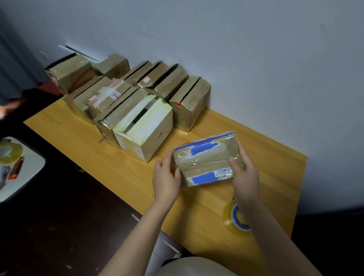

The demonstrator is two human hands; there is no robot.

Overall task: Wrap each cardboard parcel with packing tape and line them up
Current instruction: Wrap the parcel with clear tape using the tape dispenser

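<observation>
both hands (curled), gripping parcel (207, 159)

Left forearm (129, 244) and right forearm (271, 238) bare, both reaching forward, converging slightly. Left grip (166, 180) clamps the left end of parcel (207, 159): thumb on top face, fingers curled round the end. Right grip (244, 174) mirrors it on the right end, thumb on top, fingers round the far edge.
</observation>
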